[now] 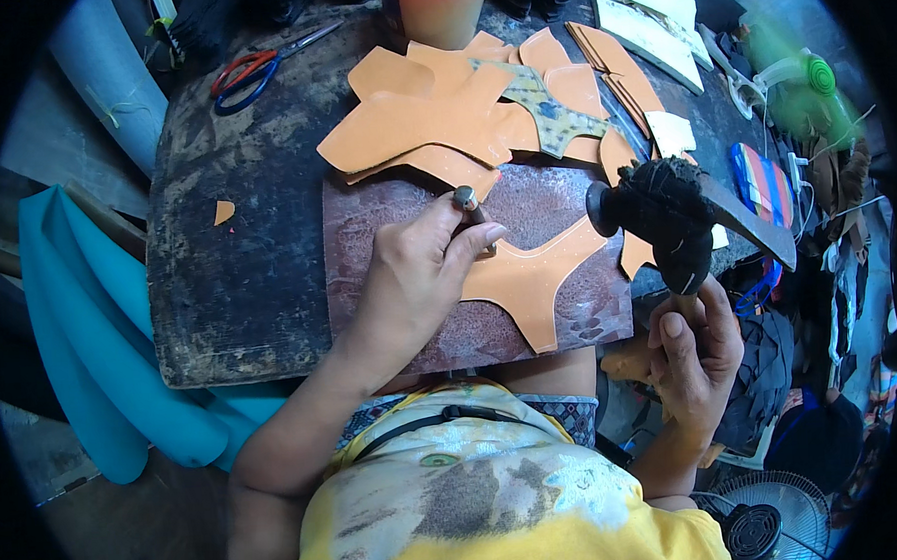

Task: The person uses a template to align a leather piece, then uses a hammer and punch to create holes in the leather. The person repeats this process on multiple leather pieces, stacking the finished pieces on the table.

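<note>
Orange leather piece (533,276), cut in a branching shape, lies flat on the reddish-brown cutting slab (565,207) at the centre of the frame. A row of small punched holes is visible along its upper arm; the lower arms look unpunched, so the punching appears partly done, with most of the outline left.

The left hand (418,276) rests on the piece's left edge, fingers closed around a short metal punch (468,204) that stands upright just beside the piece's upper left end. The right hand (697,354) is well apart, at the lower right of the piece, clamped on the handle of a black, worn mallet (656,216) whose head hangs raised above the slab's right edge.

Further up, a stack of orange cut pieces (432,121) lies on the dark worktable (237,249). Red-handled scissors (259,68) sit at the upper left, an orange cup (442,10) at the top centre.
</note>
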The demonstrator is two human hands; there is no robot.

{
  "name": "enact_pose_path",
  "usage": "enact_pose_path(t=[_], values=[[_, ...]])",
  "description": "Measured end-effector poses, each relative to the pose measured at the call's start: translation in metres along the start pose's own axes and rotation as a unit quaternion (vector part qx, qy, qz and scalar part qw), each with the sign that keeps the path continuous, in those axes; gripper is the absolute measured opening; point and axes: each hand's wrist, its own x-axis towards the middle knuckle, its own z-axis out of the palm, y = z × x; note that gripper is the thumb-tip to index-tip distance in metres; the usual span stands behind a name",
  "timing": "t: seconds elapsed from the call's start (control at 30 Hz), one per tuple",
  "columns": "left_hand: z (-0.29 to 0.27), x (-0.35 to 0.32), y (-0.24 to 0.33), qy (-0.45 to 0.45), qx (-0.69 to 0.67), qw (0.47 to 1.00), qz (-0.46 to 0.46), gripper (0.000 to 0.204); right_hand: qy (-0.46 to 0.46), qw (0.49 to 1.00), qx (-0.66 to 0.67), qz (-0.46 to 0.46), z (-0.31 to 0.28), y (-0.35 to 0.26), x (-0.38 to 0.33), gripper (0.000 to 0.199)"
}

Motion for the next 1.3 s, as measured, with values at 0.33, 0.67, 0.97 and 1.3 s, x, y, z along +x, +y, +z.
enact_pose_path(t=[0.33,0.67,0.97,1.3], values=[[0.002,-0.002,0.002,-0.025,0.091,0.995,0.044,0.014,-0.009,1.0,-0.02,-0.018,0.008,-0.018,0.006,0.043],[0.004,-0.002,0.007,-0.046,0.153,0.982,0.103,0.016,-0.038,0.982,-0.163,-0.087,0.014,-0.04,0.015,0.048],[0.006,-0.001,0.003,-0.038,0.169,0.975,0.138,0.015,-0.121,0.939,-0.295,-0.128,0.019,-0.056,0.026,0.049],[0.004,0.003,0.006,-0.045,0.178,0.973,0.139,0.015,-0.077,0.975,-0.109,-0.177,0.016,-0.055,0.024,0.049]])
